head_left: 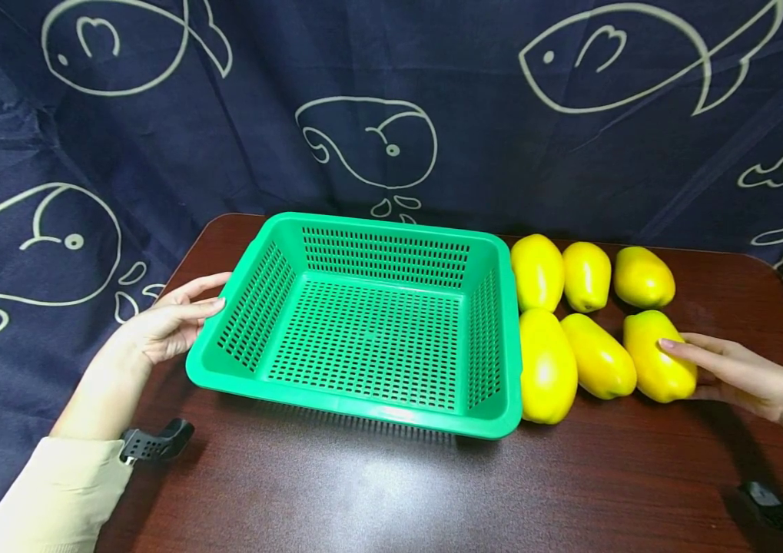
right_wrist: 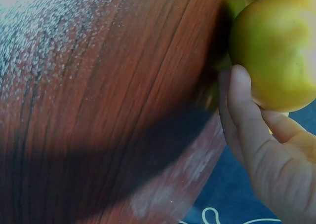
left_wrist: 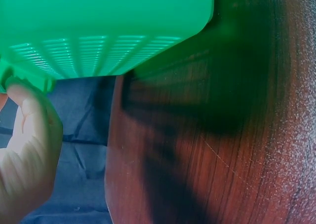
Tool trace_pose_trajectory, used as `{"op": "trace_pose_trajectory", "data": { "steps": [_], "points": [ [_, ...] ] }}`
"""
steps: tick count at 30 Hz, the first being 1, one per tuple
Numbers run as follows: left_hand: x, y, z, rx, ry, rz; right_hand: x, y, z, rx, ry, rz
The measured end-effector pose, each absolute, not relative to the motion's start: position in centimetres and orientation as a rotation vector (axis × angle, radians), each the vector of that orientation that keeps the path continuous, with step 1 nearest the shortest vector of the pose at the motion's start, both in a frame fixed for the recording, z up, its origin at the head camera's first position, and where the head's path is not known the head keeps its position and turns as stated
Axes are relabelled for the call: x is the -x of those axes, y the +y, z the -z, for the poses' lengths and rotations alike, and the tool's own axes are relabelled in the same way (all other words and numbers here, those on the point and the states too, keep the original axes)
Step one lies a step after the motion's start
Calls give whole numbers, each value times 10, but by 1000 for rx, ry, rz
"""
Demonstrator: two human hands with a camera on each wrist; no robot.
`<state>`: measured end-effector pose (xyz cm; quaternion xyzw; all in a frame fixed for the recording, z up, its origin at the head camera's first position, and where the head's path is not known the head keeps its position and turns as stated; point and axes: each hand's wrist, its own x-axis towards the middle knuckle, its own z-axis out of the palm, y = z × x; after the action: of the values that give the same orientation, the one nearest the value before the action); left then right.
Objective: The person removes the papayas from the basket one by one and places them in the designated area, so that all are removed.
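A green plastic basket (head_left: pixel 363 338) with slotted walls and nothing inside sits on the table. At its left rim is my left hand (head_left: pixel 173 322), thumb and fingers pinching the edge; the left wrist view shows the basket's outer wall (left_wrist: pixel 98 21) above that hand (left_wrist: pixel 29 150). Over on the right, my right hand (head_left: pixel 744 376) grips the front-right yellow mango (head_left: pixel 657 361), thumb on top and fingers around its right side. The right wrist view has the same mango (right_wrist: pixel 274 54) against the fingers (right_wrist: pixel 244 110).
More mangoes stand in two rows between basket and right hand, among them a front one (head_left: pixel 546 369) against the basket's right side and a back-right one (head_left: pixel 643 276). Behind the dark red wooden table (head_left: pixel 280 491) hangs a navy cloth (head_left: pixel 474 153) with white fish drawings.
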<state>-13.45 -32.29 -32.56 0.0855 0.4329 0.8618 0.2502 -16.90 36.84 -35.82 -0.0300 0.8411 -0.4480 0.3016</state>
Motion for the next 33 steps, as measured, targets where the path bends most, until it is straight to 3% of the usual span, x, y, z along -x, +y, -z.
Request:
{"op": "trace_pose_trajectory", "data": {
  "steps": [33],
  "points": [
    [136,-324,326,-227,1187,-2333,167,370,362,96,2238,1215]
  ]
}}
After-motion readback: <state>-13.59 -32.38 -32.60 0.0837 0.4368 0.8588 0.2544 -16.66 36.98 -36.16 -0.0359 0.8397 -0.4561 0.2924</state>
